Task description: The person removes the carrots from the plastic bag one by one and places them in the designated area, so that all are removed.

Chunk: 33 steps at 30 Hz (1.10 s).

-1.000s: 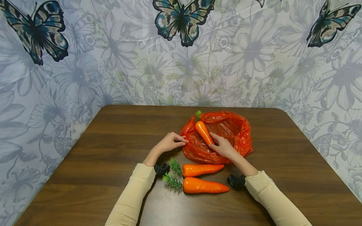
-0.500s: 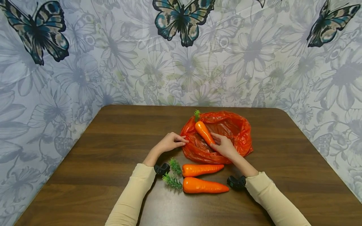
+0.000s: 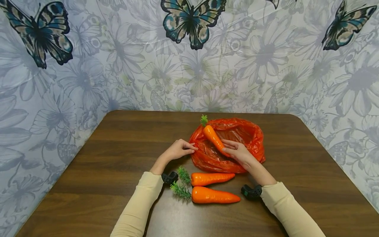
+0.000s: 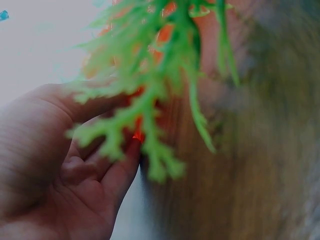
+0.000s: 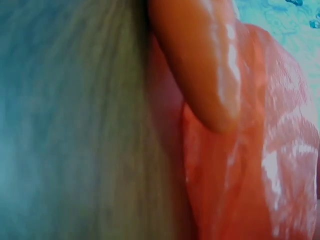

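Note:
A thin red plastic bag point(image 3: 251, 130) lies with its mouth spread wide on the table. My left hand point(image 3: 177, 149) pinches the left edge of the bag; in the left wrist view a bit of red shows at the fingertips of the left hand point(image 4: 75, 160). One carrot point(image 3: 214, 136) with a green top lies slanted over the bag's opening, its leaves past the far rim. Beside its tip is my right hand point(image 3: 241, 154), fingers fairly straight, the thumb touching or very near the tip. In the right wrist view the right fingers are out of sight.
Two more carrots, a nearer one point(image 3: 214, 195) and a farther one point(image 3: 211, 179), lie side by side before the bag, leaves to the left. The brown wooden table point(image 3: 88, 184) ends at a wall covering point(image 3: 133, 65) with flowers and butterflies.
My right hand has drawn back a little to the right, showing more of the carrot's tip. The carrot's leafy end has shifted slightly left. My left hand stays at the bag's edge.

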{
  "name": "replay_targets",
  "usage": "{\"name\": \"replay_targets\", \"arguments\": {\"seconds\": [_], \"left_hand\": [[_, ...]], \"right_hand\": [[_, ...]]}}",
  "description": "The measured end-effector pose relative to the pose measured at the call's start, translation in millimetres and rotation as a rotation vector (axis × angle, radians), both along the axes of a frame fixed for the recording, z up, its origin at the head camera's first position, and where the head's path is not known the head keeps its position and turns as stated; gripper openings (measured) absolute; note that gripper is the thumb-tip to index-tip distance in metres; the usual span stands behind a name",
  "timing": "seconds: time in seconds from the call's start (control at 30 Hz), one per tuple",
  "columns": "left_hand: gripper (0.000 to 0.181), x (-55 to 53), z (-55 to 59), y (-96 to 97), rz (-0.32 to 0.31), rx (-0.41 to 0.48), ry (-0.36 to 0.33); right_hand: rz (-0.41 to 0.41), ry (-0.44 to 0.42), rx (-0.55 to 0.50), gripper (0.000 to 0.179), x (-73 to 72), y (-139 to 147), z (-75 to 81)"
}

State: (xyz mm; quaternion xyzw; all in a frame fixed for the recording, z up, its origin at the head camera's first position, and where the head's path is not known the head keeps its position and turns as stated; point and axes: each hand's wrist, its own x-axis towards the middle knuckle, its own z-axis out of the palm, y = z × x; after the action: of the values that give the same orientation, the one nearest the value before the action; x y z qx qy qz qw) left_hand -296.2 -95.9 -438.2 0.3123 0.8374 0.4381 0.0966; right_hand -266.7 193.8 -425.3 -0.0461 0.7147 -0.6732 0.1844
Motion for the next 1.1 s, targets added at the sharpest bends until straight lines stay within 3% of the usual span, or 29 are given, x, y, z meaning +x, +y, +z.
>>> {"name": "replay_targets", "arguments": {"seconds": [0.13, 0.33, 0.67, 0.83, 1.0, 1.1], "left_hand": [[0.020, -0.1, -1.3, -0.2, 0.009, -0.009, -0.002], [0.021, 0.3, -3.6, -0.1, 0.010, -0.005, -0.004], [0.020, 0.1, 0.3, -0.3, 0.007, -0.007, -0.008], [0.020, -0.6, -0.8, -1.2, 0.007, -0.005, -0.010], [0.014, 0.4, -1.7, -2.9, 0.053, -0.041, 0.027], [0.014, 0.2, -1.2, -3.1, 0.037, -0.040, 0.044]], "right_hand": [[0.004, -0.043, -0.152, 0.056, 0.0, 5, 0.2], [0.049, -0.046, -0.246, 0.055, 6.2, 12, 4.9], [0.247, 0.077, -0.076, 0.053, 29.8, 26, 23.3], [0.349, 0.094, -0.087, 0.049, 46.3, 26, 27.5], [0.430, 0.130, -0.070, 0.045, 61.7, 28, 29.9], [0.493, 0.160, -0.082, 0.044, 71.1, 30, 30.3]]}}
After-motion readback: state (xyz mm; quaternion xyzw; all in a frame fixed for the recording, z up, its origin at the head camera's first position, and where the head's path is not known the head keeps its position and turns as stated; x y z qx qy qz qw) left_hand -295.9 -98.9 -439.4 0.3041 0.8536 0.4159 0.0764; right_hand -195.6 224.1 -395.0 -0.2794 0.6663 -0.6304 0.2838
